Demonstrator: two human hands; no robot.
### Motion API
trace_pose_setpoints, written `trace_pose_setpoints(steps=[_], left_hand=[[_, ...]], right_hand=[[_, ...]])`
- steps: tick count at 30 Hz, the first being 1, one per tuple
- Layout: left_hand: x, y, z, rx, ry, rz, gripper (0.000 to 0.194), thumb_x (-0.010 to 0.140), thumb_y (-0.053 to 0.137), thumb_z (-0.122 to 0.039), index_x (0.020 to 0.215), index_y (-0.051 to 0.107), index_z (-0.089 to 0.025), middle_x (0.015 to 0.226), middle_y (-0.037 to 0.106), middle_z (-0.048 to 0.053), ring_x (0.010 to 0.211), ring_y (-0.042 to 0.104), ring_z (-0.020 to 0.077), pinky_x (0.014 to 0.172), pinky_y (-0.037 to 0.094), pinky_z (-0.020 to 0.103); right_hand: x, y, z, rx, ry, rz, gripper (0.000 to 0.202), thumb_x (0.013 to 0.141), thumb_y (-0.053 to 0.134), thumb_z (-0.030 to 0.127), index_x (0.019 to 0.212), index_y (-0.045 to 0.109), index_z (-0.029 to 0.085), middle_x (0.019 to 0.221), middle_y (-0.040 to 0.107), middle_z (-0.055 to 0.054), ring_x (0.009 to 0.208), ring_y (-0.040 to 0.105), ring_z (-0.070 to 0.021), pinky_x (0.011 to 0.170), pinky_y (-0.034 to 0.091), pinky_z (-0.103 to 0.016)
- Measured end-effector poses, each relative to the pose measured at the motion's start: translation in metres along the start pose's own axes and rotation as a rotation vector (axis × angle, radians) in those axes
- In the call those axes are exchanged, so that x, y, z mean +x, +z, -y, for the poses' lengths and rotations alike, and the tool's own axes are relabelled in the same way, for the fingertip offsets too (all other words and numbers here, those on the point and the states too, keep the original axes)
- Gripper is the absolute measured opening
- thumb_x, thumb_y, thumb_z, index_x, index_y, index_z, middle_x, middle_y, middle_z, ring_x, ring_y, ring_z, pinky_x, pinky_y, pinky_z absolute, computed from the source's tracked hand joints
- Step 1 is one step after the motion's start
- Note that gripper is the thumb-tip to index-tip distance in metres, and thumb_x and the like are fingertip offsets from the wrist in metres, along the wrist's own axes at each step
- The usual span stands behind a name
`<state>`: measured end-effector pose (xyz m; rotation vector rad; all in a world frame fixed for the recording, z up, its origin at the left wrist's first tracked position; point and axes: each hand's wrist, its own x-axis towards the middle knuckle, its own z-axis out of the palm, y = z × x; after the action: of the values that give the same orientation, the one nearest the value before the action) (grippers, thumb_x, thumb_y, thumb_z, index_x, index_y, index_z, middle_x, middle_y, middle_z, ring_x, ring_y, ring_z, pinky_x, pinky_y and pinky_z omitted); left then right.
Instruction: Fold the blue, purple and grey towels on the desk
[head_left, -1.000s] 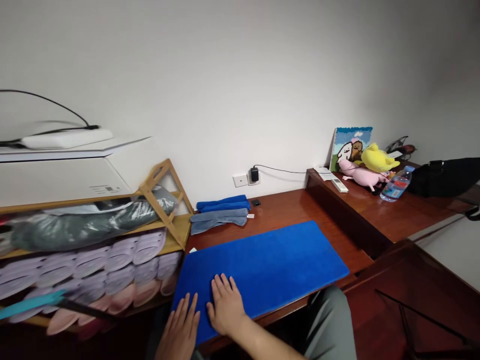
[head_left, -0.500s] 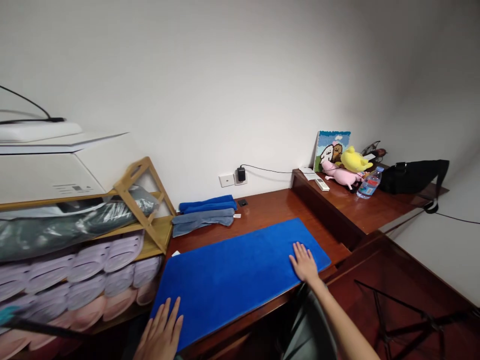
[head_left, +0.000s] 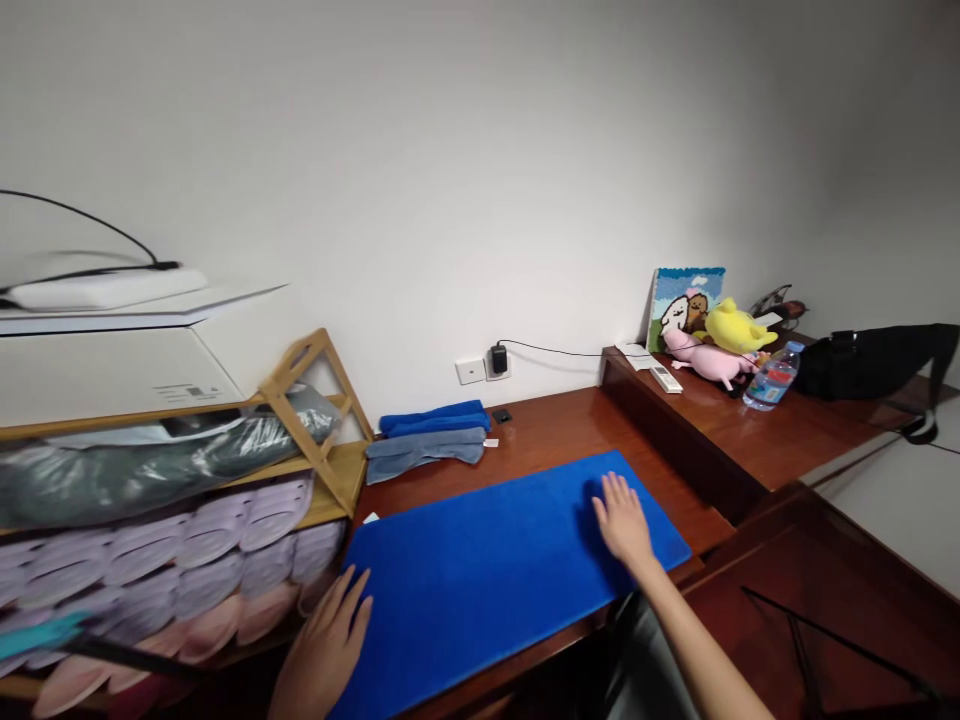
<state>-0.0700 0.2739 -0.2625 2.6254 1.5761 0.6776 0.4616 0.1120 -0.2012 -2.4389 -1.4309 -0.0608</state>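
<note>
A blue cloth (head_left: 495, 570) lies spread flat on the reddish-brown wooden desk (head_left: 559, 425), reaching its front edge. Over the cloth's left end is my left hand (head_left: 330, 635), fingers stretched and apart, holding nothing. My right hand (head_left: 624, 520) is above the right part of the cloth with its fingers extended, a shadow beside it, and nothing in it. Behind the cloth, against the wall, rest a folded blue cloth (head_left: 435, 418) and a folded grey-blue cloth (head_left: 426, 453) with a white tag.
At left stands a wooden rack (head_left: 341, 480) with lilac and pink shoes and a white box (head_left: 112, 370) on top. The raised desk at right holds plush toys (head_left: 735, 328), a bottle (head_left: 772, 378), a remote (head_left: 665, 379) and a black bag (head_left: 870, 365). A cable runs from a wall plug (head_left: 499, 358).
The view has shifted, so the scene sits further right and slightly lower. My right hand has risen a little off the cloth, its shadow now apart from it. The cloth remains flat.
</note>
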Motion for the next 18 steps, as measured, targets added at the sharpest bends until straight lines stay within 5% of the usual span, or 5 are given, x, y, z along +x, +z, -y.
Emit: trace_pose_setpoints(steps=[6,9,11,13,18], left_hand=[[0.077,0.019,-0.027,0.09,-0.008,0.102,0.069,0.101,0.033,-0.05,0.156,0.057,-0.016,0.167,0.05,0.015,0.157,0.044,0.0329,0.13,0.033,0.056],[0.079,0.04,-0.021,0.136,-0.045,0.181,0.07,0.099,0.037,-0.05,0.158,0.054,-0.018,0.169,0.047,0.016,0.159,0.041,0.0335,0.131,0.03,0.058],[0.075,0.047,-0.015,0.148,-0.049,0.196,0.072,0.099,0.037,-0.051,0.161,0.05,-0.018,0.171,0.043,0.016,0.16,0.038,0.0329,0.132,0.028,0.057],[0.071,0.049,-0.011,0.145,-0.045,0.184,0.074,0.1,0.035,-0.055,0.163,0.046,-0.018,0.172,0.041,0.016,0.161,0.036,0.0326,0.132,0.026,0.057],[0.071,0.048,-0.011,0.122,-0.061,0.145,0.077,0.1,0.03,-0.06,0.163,0.047,-0.018,0.173,0.04,0.018,0.161,0.037,0.0344,0.131,0.028,0.058]], right_hand=[[-0.004,0.029,0.241,0.307,-0.461,0.167,0.067,0.113,0.034,0.051,0.169,0.036,0.015,0.176,0.031,-0.009,0.166,0.021,-0.0273,0.136,0.016,-0.05],[-0.014,0.066,0.305,0.337,-0.525,0.32,0.071,0.113,0.032,0.055,0.17,0.034,0.013,0.176,0.028,-0.011,0.166,0.018,-0.0267,0.136,0.016,-0.051],[-0.012,0.083,0.308,0.321,-0.508,0.373,0.071,0.113,0.029,0.056,0.171,0.031,0.015,0.177,0.025,-0.012,0.167,0.014,-0.0256,0.136,0.013,-0.053],[0.0,0.09,0.282,0.29,-0.466,0.396,0.07,0.113,0.028,0.057,0.172,0.029,0.019,0.178,0.02,-0.01,0.168,0.011,-0.0246,0.135,0.01,-0.055],[0.056,0.076,0.143,0.146,-0.223,0.308,0.071,0.112,0.026,0.058,0.173,0.026,0.022,0.179,0.017,-0.007,0.168,0.01,-0.0246,0.135,0.005,-0.051]])
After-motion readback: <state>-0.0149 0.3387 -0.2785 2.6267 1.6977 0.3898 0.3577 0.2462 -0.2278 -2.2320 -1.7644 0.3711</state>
